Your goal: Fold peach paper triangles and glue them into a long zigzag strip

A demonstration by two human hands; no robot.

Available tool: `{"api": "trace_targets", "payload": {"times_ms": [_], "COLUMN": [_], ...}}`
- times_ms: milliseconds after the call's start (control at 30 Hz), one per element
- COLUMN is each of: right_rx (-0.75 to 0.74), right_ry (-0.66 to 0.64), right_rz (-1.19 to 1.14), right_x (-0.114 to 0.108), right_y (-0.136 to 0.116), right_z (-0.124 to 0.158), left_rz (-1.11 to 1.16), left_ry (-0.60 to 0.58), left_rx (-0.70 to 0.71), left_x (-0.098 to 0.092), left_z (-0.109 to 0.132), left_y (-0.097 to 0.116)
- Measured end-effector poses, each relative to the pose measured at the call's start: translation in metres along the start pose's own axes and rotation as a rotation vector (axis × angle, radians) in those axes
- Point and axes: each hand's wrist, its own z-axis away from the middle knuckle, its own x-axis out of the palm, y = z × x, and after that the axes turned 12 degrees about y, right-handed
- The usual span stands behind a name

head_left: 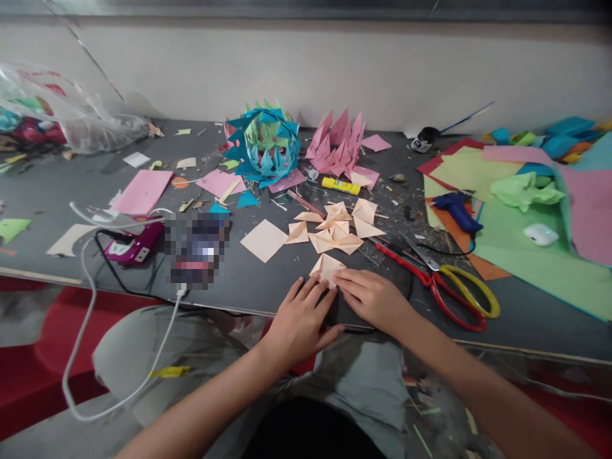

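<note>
A small piece of folded peach paper (327, 266) lies at the table's front edge, under both my hands. The fingers of my left hand (306, 312) are spread and rest on its lower left part, with the thumb held apart. From the other side, the fingers of my right hand (370, 293) close together on its right edge; their tips are partly hidden. Just beyond are several folded peach pieces (337, 233) in a loose cluster. To the left lies a flat peach paper square (264, 241). Scissors (435, 277) with red and yellow handles sit to the right.
Behind stand a blue and green paper ring (262, 146) and a pink one (337, 145), near a yellow glue stick (341, 185). A blue glue gun (458, 211) lies on coloured sheets (516, 248) at right. A phone (198, 248) with a cable (167, 338) is at left.
</note>
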Motion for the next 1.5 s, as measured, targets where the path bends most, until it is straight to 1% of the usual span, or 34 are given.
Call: {"api": "trace_targets", "payload": {"times_ms": [67,167,200,267,333,367,400,500,567,667,700,767,833,933,1033,1100,1233,1367,1433,1500], "right_rx": [0.072,0.117,0.126,0.143,0.154,0.155,0.153,0.174,0.272,0.470,0.514,0.555,0.536,0.429,0.316,0.275,0.252,0.306,0.315,0.287], "right_ry": [-0.031,-0.060,-0.059,-0.043,-0.038,-0.045,-0.058,-0.097,-0.052,0.078,0.110,0.136,0.129,0.099,0.084,0.085,0.090,0.115,0.109,0.088], "right_rz": [-0.014,-0.013,-0.013,-0.017,-0.024,-0.030,-0.042,-0.119,-0.147,-0.093,-0.063,-0.005,0.045,0.069,0.088,0.109,0.152,0.231,0.250,0.245], "right_x": [-0.002,-0.004,-0.004,-0.004,-0.004,-0.005,-0.007,-0.013,-0.013,-0.006,-0.002,0.006,0.013,0.017,0.016,0.014,0.013,0.019,0.021,0.022], "right_y": [-0.004,-0.009,-0.010,-0.013,-0.014,-0.014,-0.013,-0.010,-0.007,-0.003,-0.002,-0.002,-0.003,-0.005,-0.006,-0.006,-0.007,-0.008,-0.008,-0.007], "right_z": [0.005,0.007,0.006,0.004,0.001,-0.001,-0.002,-0.005,-0.006,-0.008,-0.010,-0.015,-0.020,-0.024,-0.020,-0.016,-0.015,-0.024,-0.026,-0.026], "left_rz": [0.024,0.113,0.157,0.217,0.177,0.117,0.049,-0.075,-0.065,-0.011,0.003,0.016,0.008,-0.054,-0.155,-0.186,-0.160,-0.107,-0.109,-0.146], "left_ry": [0.010,0.047,0.074,0.147,0.199,0.199,0.180,0.117,0.109,0.078,0.056,0.007,-0.046,-0.124,-0.180,-0.201,-0.246,-0.261,-0.256,-0.236], "left_rx": [-0.018,-0.036,-0.068,-0.191,-0.321,-0.353,-0.354,-0.308,-0.323,-0.395,-0.422,-0.483,-0.552,-0.633,-0.616,-0.594,-0.647,-0.699,-0.718,-0.730], "left_x": [-0.002,-0.007,-0.009,-0.011,-0.010,-0.009,-0.007,-0.002,-0.001,-0.005,-0.007,-0.011,-0.017,-0.024,-0.030,-0.032,-0.034,-0.034,-0.034,-0.034], "left_z": [-0.001,-0.004,-0.006,-0.012,-0.019,-0.023,-0.026,-0.030,-0.031,-0.032,-0.033,-0.037,-0.042,-0.052,-0.060,-0.065,-0.072,-0.074,-0.073,-0.071], "left_y": [0.001,-0.004,-0.006,-0.012,-0.016,-0.017,-0.017,-0.017,-0.016,-0.017,-0.017,-0.017,-0.014,-0.008,-0.002,0.000,-0.008,-0.015,-0.015,-0.011]}}
